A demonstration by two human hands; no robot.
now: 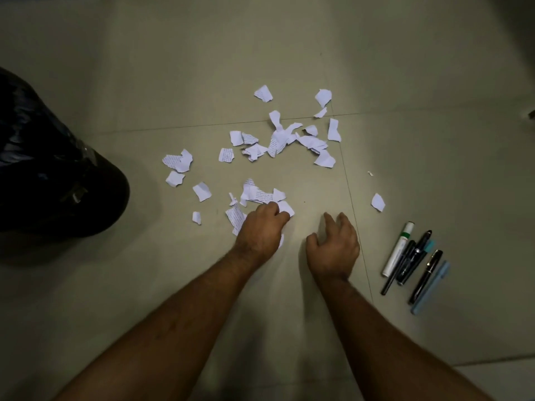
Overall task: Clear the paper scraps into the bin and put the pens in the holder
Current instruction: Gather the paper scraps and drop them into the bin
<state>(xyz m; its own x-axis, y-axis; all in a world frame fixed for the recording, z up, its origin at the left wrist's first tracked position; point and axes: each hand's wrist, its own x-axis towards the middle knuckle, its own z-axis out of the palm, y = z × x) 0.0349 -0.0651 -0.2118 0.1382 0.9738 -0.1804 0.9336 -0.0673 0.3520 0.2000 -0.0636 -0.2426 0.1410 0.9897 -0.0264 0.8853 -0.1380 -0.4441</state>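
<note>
While the left hand (262,227) pinches paper scraps (285,140) on the floor (144,82), the right hand (333,244) hovers empty (fingers loosely curled) beside the pens (414,261).

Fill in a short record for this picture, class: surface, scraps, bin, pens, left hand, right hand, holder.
surface: pale tiled floor
scraps: torn white paper scraps scattered across the floor, some printed
bin: black bag-lined bin at far left
pens: group of pens lying side by side at right
left hand: left hand grips scraps nearest the person
right hand: right hand loosely curled over bare floor, holding nothing
holder: not in view
</note>
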